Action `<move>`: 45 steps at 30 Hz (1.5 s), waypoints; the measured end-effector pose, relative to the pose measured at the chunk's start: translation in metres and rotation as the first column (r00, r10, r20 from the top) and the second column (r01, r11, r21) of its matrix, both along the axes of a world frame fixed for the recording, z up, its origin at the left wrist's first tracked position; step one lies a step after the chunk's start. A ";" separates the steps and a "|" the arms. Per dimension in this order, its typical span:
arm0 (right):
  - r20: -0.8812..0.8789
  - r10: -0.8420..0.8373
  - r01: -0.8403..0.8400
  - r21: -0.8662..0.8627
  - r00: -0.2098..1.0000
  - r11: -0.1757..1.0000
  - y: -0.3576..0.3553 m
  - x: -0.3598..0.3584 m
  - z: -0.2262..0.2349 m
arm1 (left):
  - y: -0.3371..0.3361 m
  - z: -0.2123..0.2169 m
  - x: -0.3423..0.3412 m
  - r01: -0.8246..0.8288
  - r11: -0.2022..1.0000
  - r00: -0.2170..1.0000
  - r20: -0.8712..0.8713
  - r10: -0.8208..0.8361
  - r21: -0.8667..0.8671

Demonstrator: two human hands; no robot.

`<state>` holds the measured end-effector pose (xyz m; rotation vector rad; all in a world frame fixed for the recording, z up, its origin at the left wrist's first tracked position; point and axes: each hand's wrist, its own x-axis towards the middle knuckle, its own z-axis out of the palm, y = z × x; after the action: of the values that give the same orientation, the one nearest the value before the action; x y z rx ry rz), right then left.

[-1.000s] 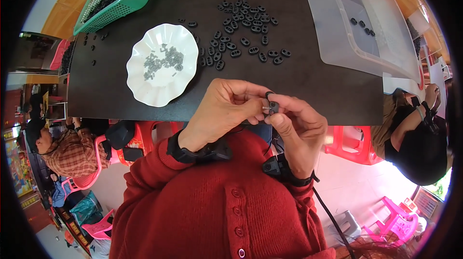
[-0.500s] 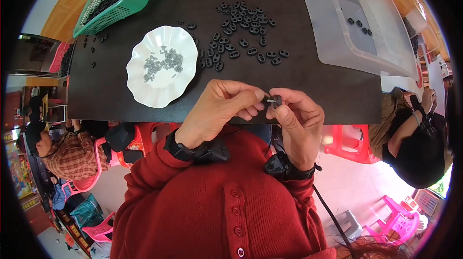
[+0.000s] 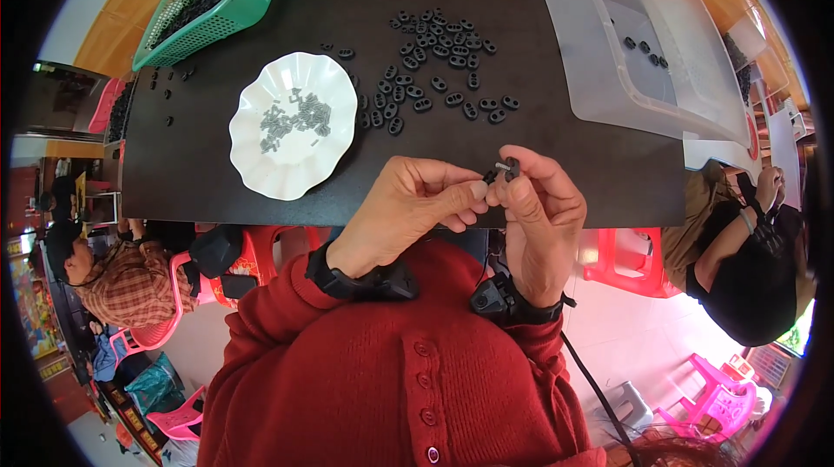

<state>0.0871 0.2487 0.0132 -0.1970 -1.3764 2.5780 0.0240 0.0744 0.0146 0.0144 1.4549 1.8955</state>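
Above the table's near edge, my right hand (image 3: 549,206) pinches a black cord lock piece (image 3: 512,168) between thumb and index finger. From that piece a short grey metal spring (image 3: 502,166) sticks out to the left. Close beside it, my left hand (image 3: 426,199) is closed at the fingertips on a small black part (image 3: 489,178), mostly hidden. The fingertips of both hands nearly meet. Farther back lie many black two-hole oval cord lock pieces (image 3: 454,99), scattered on the dark table. A white wavy-rimmed plate (image 3: 250,154) to the left holds a pile of small grey springs (image 3: 300,115).
A green basket (image 3: 243,11) with black parts stands at the far left. On the right, a clear plastic bin (image 3: 599,98) contains several black pieces. Loose small parts (image 3: 168,94) lie along the left. Other people sit at the left (image 3: 130,280) and right (image 3: 738,267).
Both hands have shifted slightly right. The cord lock piece in my right hand has tilted upward, and the spring in it now lies above the left fingertips instead of right before them.
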 end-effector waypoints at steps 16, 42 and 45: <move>0.202 0.253 -0.275 0.090 0.946 0.957 -0.035 -0.007 0.022 | -0.058 0.026 -0.004 0.055 0.998 0.991 -0.127 -0.050 0.043; 0.094 0.015 -0.070 0.614 0.995 0.786 -0.018 0.006 0.031 | -0.053 -0.016 0.002 -0.078 0.950 0.988 0.152 0.032 0.302; 0.099 0.029 -0.085 0.637 0.995 0.766 -0.018 0.007 0.027 | -0.053 -0.013 0.003 -0.071 0.968 0.995 0.089 0.051 0.240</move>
<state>0.0941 0.2310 0.0403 -0.1463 -2.2283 1.9865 0.0271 0.0214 0.0016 0.0075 1.1740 2.0896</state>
